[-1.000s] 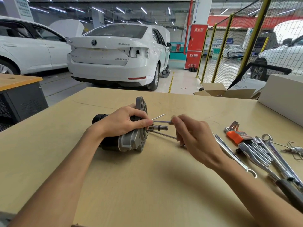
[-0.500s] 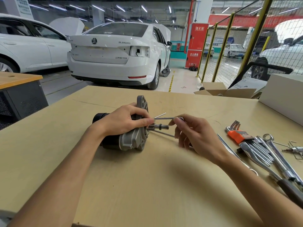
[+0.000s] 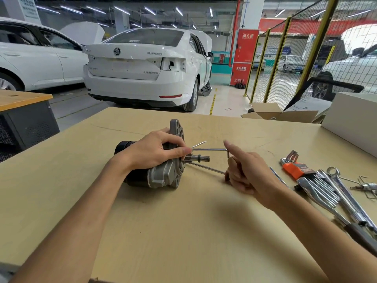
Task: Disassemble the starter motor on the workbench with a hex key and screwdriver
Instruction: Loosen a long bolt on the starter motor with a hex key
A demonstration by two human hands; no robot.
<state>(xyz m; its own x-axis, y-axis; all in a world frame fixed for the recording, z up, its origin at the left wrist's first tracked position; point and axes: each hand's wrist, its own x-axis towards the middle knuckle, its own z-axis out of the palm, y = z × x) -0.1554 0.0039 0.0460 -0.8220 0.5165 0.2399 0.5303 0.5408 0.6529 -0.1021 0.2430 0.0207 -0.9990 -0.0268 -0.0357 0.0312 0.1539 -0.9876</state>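
Grey-and-black metal starter motor (image 3: 155,170) is lain on its side on the pale wooden workbench (image 3: 183,231), gripped over the top by the left hand (image 3: 155,152). A bent silver hex key (image 3: 212,149), entered at the flange, is hooked by the right hand (image 3: 244,170), forefinger extended, other fingers curled.

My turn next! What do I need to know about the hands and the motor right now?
Left hand grips the starter motor, which lies on its side on the workbench, fingertips by the shaft end.
Right hand is at the bent end of the hex key, index finger out straight; the key's long arm reaches into the motor's flange.
Another thin rod pokes out below the shaft.
Spare hex key set and wrenches lie to the right.
Done: key seated. Left: motor still in one piece; I can't spot a screwdriver.
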